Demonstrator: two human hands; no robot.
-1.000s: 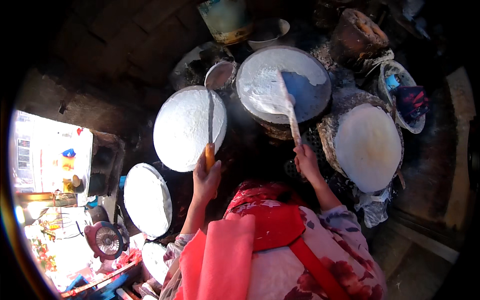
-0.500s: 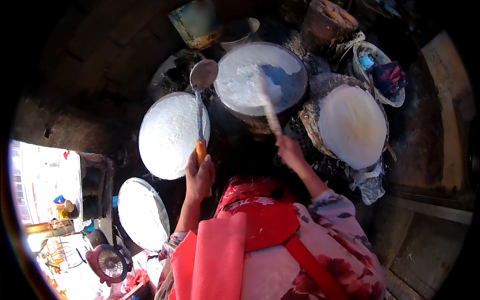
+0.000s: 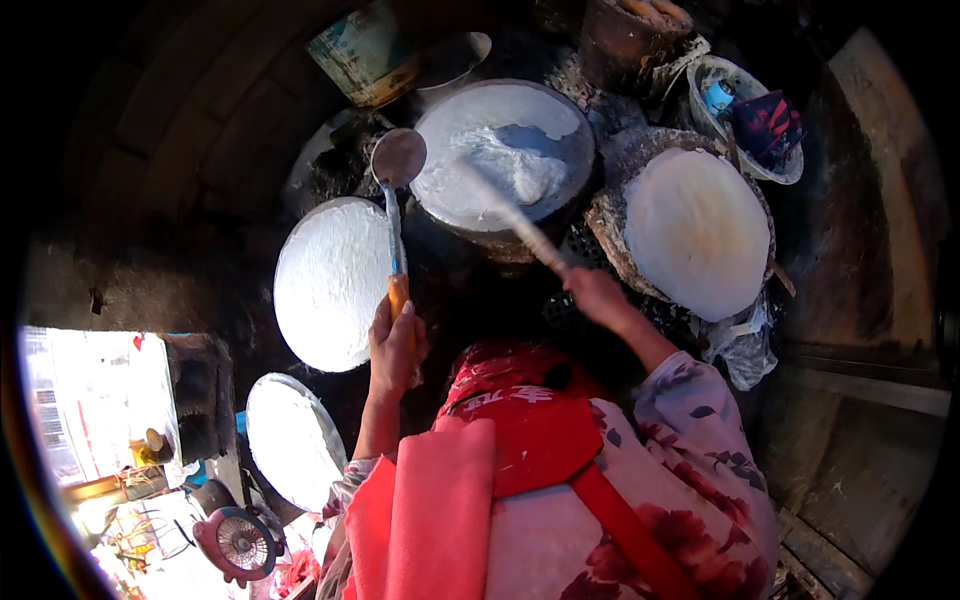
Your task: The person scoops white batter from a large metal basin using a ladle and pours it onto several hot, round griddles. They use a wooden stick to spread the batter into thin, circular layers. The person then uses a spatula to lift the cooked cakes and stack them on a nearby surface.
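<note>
The stick (image 3: 515, 222) slants across the near-left edge of the pan (image 3: 570, 165), which carries white paste (image 3: 540, 178). The stick's far end is over the pan; its near end extends beyond the pan's near edge. The ladle (image 3: 395, 235) stands at the pan's left, cup just beside the rim, handle overlapping the edge of a white disc (image 3: 332, 285). A narrow dark gap separates this disc from the pan. Wider dark space lies between the pan's near edge and the apron (image 3: 545, 445). Right of the pan, a pale sheet (image 3: 697, 235) lies on a rough base (image 3: 612, 222), the base's edge near the pan. Behind the pan, to its left, is a bucket (image 3: 360, 60). A basket (image 3: 790, 172) is at the pan's far right. A second disc (image 3: 293, 435) and a fan (image 3: 240, 545) are well apart from the pan, at its near left.

The stick's far end is motion-blurred; contact with the paste cannot be determined. Shadow obscures the pan's underside. Glare washes out the opening (image 3: 95, 400) at the pan's far left.

Right hand (image 3: 598, 298), near side of the pan: fingers closed around the stick's near end. Left hand (image 3: 393, 348), near left of the pan: fingers wrapped around the ladle's orange handle, thumb along it.
</note>
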